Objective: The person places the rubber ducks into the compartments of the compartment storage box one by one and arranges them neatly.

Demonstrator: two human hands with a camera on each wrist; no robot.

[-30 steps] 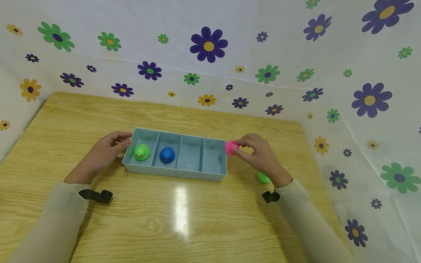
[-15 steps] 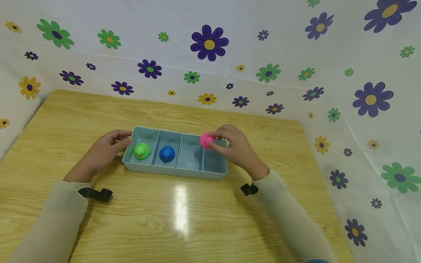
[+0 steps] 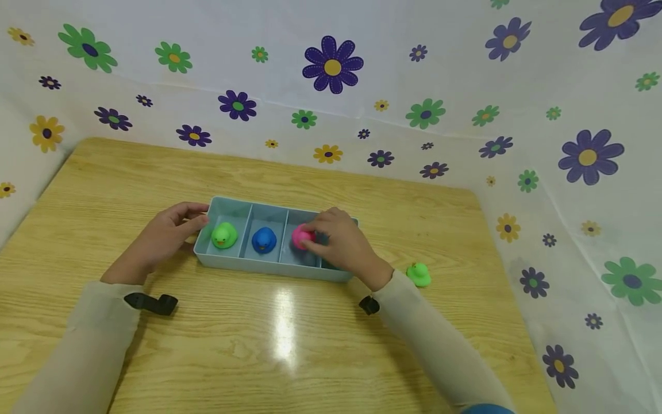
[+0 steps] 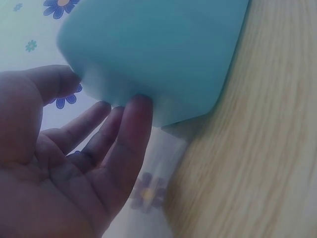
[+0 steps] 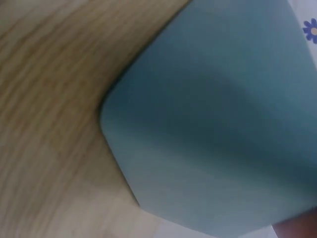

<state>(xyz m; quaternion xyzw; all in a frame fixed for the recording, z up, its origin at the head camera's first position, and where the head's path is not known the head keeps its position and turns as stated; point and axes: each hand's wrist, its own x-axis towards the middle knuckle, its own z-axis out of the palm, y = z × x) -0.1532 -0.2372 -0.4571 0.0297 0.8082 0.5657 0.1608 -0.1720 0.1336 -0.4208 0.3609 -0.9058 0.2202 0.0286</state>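
A pale blue box (image 3: 248, 264) with several compartments stands on the table. My right hand (image 3: 341, 241) reaches over its right end in the head view and pinches a pink toy duck (image 3: 302, 236), low in the third compartment from the left. The hand partly covers the last compartment. My left hand (image 3: 168, 233) is at the box's left end; in the left wrist view its fingertips touch the outside of the end wall (image 4: 163, 54). A green duck (image 3: 224, 236) sits in the leftmost compartment, and a blue duck (image 3: 264, 240) in the one beside it.
Another green duck (image 3: 419, 275) stands on the wooden table (image 3: 217, 345), right of the box and near my right forearm. White cloth (image 3: 217, 34) with printed flowers hangs behind the table and along both sides.
My right hand has carried the pink duck leftward from beyond the box's right end, then down into the third compartment. The green duck on the table is uncovered. My left hand stays put.
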